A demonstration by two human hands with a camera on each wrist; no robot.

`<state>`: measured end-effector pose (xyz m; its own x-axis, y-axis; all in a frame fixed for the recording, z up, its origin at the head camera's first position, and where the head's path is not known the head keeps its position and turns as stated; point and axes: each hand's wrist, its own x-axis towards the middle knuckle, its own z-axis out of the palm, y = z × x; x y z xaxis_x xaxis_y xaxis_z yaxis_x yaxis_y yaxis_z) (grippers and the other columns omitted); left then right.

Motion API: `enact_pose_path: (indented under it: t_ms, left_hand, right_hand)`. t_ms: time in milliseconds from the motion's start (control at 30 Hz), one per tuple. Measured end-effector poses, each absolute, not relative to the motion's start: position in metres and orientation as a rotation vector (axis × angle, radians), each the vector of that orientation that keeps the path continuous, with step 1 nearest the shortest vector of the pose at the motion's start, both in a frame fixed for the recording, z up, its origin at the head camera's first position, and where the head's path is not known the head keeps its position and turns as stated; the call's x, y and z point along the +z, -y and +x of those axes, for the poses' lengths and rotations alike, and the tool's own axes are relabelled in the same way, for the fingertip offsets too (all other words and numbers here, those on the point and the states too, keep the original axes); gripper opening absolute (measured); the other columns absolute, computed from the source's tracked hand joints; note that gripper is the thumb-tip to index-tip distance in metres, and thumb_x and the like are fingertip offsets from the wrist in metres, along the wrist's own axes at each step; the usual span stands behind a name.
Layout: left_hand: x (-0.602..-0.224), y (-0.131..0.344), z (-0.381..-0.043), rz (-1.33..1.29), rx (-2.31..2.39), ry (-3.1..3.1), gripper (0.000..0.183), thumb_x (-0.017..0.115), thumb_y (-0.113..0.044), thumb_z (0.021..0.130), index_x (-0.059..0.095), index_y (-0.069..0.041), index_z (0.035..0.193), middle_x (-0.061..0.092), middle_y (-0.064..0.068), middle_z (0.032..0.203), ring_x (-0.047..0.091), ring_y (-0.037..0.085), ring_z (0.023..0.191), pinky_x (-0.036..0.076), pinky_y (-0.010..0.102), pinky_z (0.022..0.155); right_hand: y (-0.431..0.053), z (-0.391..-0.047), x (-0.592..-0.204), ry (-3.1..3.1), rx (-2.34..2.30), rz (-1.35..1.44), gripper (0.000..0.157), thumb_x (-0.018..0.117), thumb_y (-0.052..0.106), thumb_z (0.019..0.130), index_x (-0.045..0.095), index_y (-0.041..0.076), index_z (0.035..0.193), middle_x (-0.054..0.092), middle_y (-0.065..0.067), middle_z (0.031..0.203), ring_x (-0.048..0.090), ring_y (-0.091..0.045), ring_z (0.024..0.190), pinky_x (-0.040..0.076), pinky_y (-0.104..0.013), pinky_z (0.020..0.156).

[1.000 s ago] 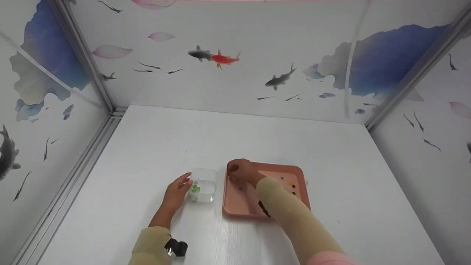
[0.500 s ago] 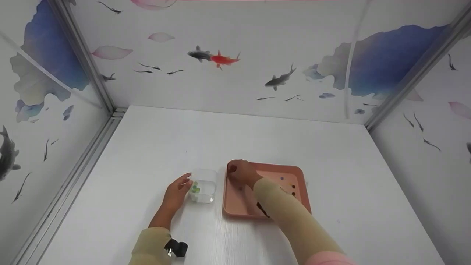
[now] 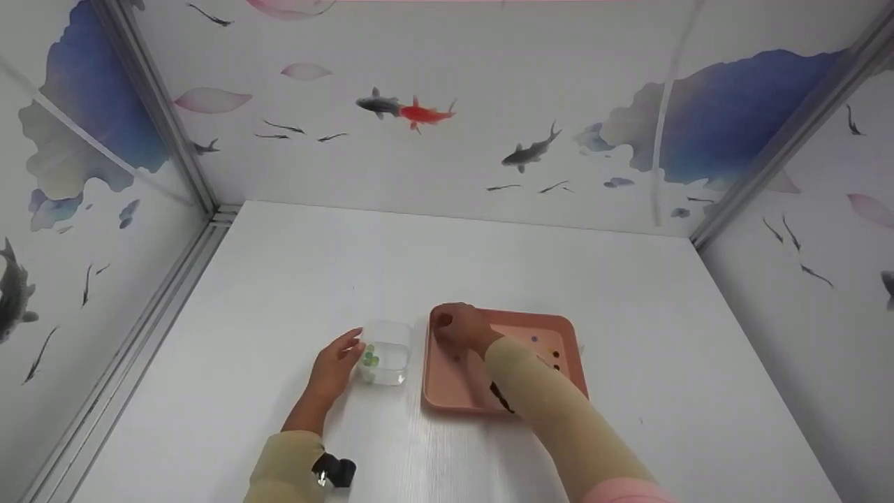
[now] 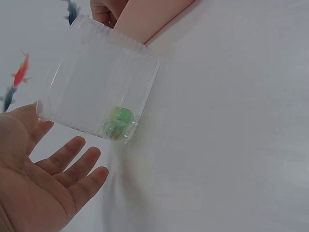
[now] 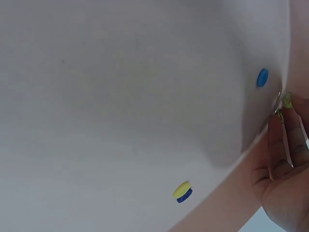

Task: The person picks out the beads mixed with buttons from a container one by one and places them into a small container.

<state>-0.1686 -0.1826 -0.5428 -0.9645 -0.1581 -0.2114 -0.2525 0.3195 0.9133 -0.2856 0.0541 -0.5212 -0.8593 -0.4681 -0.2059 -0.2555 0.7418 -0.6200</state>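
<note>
My left hand [image 3: 332, 370] is beside a clear plastic box [image 3: 388, 334]; the fingers are loosely spread, and a fingertip meets the box's corner in the left wrist view. Several green marbles [image 4: 119, 123] lie gathered in one corner of that box. Over the far left corner of the pink tray [image 3: 447, 391], my right hand [image 3: 464, 325] bends down with curled fingers. The right wrist view has a small translucent green marble [image 5: 287, 100] pinched at its fingertips. Close by on the tray floor lies a blue button [image 5: 262, 77].
A yellow button [image 5: 182, 189] overlaps a dark blue button [image 5: 185, 195] on the tray floor. Several small dark pieces [image 3: 556, 354] sit at the tray's right side, partly behind my right sleeve [image 3: 552, 402]. White panels [image 3: 447, 175] printed with fish enclose the white table [image 3: 314, 258].
My right hand stays at the tray's far left corner, its wrist and forearm shifting only slightly. The left hand and the box keep their places.
</note>
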Motion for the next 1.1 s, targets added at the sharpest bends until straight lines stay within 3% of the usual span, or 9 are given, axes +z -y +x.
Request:
enact_pose_path:
  t_ms: [200,500,800,1100]
  left_hand:
    - [-0.542,0.183,-0.168,-0.389,1.741,-2.487,0.044,0.05,-0.023,0.102,0.046,-0.009,0.143,0.05,0.021,0.139,0.045,0.039,0.129,0.036,0.053,0.107]
    - [-0.542,0.183,-0.17,-0.407,1.744,-2.471,0.044,0.05,-0.023,0.101,0.047,-0.01,0.143,0.049,0.021,0.141,0.043,0.039,0.131,0.035,0.052,0.108]
    - [-0.544,0.183,-0.17,-0.406,1.742,-2.471,0.045,0.051,-0.025,0.101,0.046,-0.01,0.144,0.048,0.021,0.141,0.043,0.039,0.132,0.035,0.053,0.108]
    - [-0.544,0.183,-0.17,-0.393,1.743,-2.481,0.045,0.05,-0.025,0.101,0.046,-0.01,0.143,0.049,0.021,0.14,0.044,0.039,0.131,0.036,0.053,0.107]
  right_hand:
    - [-0.059,-0.283,-0.514,-2.55,-0.935,-0.517,0.026,0.063,-0.001,0.087,0.068,0.015,0.107,0.065,-0.002,0.105,0.059,-0.019,0.1,0.05,-0.038,0.087]
    - [-0.068,-0.283,-0.505,-2.483,-1.196,-0.468,0.016,0.065,0.006,0.091,0.069,0.009,0.106,0.066,-0.004,0.102,0.061,-0.021,0.1,0.052,-0.036,0.085]
    - [-0.076,-0.283,-0.508,-2.386,-1.584,-0.307,0.023,0.064,0.009,0.091,0.064,0.001,0.113,0.064,-0.01,0.102,0.061,-0.026,0.098,0.051,-0.047,0.089]
    - [-0.073,-0.278,-0.505,-2.124,-1.908,-0.099,0.024,0.061,0.006,0.09,0.061,0.002,0.114,0.064,-0.011,0.104,0.063,-0.028,0.101,0.047,-0.051,0.097]
